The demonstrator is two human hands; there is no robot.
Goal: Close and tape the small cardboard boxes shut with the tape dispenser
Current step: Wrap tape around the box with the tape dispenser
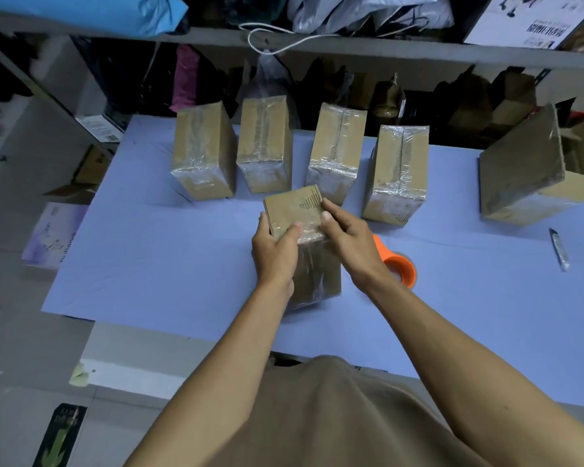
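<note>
near the table's (149,264) front-middle stands the box (294,210), long axis upright. left hand (275,251) grips its left side; right hand (343,230) pinches the top's right edge, nearer the tape dispenser (398,267) just right.

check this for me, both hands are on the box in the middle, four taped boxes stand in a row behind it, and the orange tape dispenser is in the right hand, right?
One thing is off: the orange tape dispenser is not in the right hand. The head view shows it lying on the table beside the right wrist. The rest holds: the left hand and right hand are both on the middle box, and four taped boxes stand behind it.
</note>
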